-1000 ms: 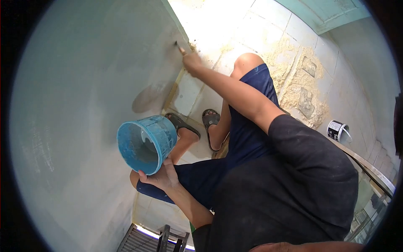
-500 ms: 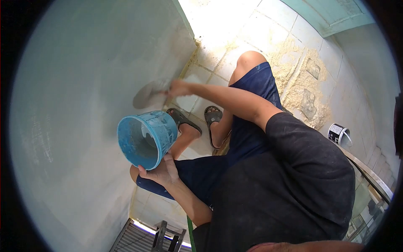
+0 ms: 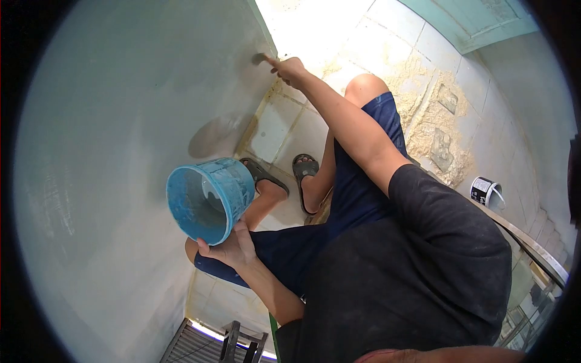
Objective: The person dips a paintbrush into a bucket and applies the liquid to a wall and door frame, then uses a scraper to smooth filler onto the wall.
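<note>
- Right hand (image 3: 292, 71): fingers closed around the handle of a small tool (image 3: 260, 58), whose dark head is at the wall (image 3: 121, 109).
- Left hand (image 3: 233, 247): thumb and fingers gripping the blue bucket (image 3: 212, 199) near its rim; the bucket is tilted, its mouth turned toward the wall, with greyish material inside.
- Nearest to the right hand is the wall's edge, with bright tiled floor (image 3: 278, 130) beyond it.
- A darker oval patch (image 3: 213, 137) marks the wall between the two hands, just beyond the bucket.
- The legs stand in the way: the right knee (image 3: 365, 89) rises near the right forearm, the left knee (image 3: 192, 249) is just beside the left hand, and sandals (image 3: 305, 167) lie past the bucket.
- Crumbly pale material (image 3: 417, 136) covers floor well apart from the right hand, a small white-and-black bucket (image 3: 486, 192) farther off.
- A dark stool (image 3: 242, 342) stands behind the left hand.
- Open room: the broad wall face beside the bucket.
</note>
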A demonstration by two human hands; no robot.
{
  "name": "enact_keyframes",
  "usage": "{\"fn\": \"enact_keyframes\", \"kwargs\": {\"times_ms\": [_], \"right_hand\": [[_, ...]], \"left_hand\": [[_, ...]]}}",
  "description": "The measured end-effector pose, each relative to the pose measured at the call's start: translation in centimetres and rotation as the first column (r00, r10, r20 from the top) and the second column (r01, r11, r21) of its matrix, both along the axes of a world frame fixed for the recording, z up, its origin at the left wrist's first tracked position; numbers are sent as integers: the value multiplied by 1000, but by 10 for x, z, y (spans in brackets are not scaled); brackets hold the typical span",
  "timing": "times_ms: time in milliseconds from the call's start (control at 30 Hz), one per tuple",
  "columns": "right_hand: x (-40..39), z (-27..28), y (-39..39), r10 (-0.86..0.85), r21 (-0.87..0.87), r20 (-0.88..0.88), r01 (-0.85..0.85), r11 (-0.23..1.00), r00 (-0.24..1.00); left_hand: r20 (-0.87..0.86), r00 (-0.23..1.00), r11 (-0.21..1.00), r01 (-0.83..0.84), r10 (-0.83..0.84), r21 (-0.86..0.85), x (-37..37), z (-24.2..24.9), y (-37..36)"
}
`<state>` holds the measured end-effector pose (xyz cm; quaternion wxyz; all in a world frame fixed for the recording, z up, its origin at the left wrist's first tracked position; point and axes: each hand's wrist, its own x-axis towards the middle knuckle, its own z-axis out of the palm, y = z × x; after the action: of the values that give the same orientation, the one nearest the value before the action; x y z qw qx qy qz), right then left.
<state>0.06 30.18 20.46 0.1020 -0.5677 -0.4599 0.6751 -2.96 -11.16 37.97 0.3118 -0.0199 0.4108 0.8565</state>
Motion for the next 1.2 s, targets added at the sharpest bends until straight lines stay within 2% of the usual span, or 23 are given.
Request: {"fn": "enact_keyframes", "kwargs": {"times_ms": [33,100,133,233,267,333,400,467,533,600,633,700,733,800,833,900,933,967,1000,1033,1100,1133,1200], "right_hand": [[-2,0,3,2,3,0,-2,1000,1000],[-4,-15,5,-184,-99,-74,176,979,980],[-8,-24,1,-184,-97,-78,176,980,980],[-31,-49,-25,-367,104,122,356,929,922],[-32,-37,-36,-363,101,121,353,930,924],[-33,-1,-58,-253,176,60,240,955,965],[-48,-9,-81,-182,199,28,173,965,983],[-54,-8,-112,-16,279,26,8,960,1000],[-48,-8,-151,120,329,-62,-93,940,991],[-53,-24,-182,373,328,18,-358,874,928],[-56,-36,-192,371,328,17,-356,875,928],[-60,-54,-205,576,321,32,-555,768,816],[-62,-62,-202,577,321,28,-555,768,816],[-59,-66,-187,757,470,110,-705,531,644],[-51,-69,-183,756,470,108,-703,534,646],[-29,-52,-168,771,689,-146,-496,529,620],[-37,-76,-163,771,690,-146,-494,529,621],[-54,-128,-155,767,647,-16,-578,497,642],[-65,-159,-149,756,590,113,-656,472,645],[-63,-145,-139,757,589,110,-655,473,644],[-45,-90,-111,694,429,151,-679,596,704],[-38,-82,-102,694,427,151,-680,597,704],[-27,-76,-86,579,298,152,-596,746,801]], "left_hand": [[1,1000,1000,-3,3,-1,-1,1,0],[17,1000,1000,-8,8,-11,-1,2,-1],[33,999,1000,-14,15,-21,-1,3,-1],[-1,1000,1000,3,-3,-3,-3,-1,-3],[-3,1000,1000,-1,1,-5,-1,1,-2],[8,999,999,-34,34,-12,3,5,-1],[-3,999,999,-38,38,-26,4,5,-1],[-23,999,999,-40,39,-34,5,7,-1],[-38,998,998,-49,47,-41,5,6,1],[-41,998,998,-53,52,-36,4,5,3],[-38,998,998,-58,57,-37,5,6,4],[-49,997,997,-58,56,-44,8,13,10],[-58,997,997,-61,58,-48,9,17,13],[-62,995,996,-78,75,-46,10,16,14],[-64,994,995,-92,89,-47,10,16,13],[-54,995,995,-88,86,-50,6,11,8],[-44,995,995,-89,87,-54,4,8,5],[-47,995,995,-90,87,-51,3,7,5],[-28,995,994,-96,94,-49,3,7,5],[-9,995,994,-101,101,-47,3,7,5],[-28,995,993,-97,96,-66,6,12,9],[-47,995,993,-93,89,-78,7,14,10],[-42,997,996,-67,65,-60,6,13,9]]}}
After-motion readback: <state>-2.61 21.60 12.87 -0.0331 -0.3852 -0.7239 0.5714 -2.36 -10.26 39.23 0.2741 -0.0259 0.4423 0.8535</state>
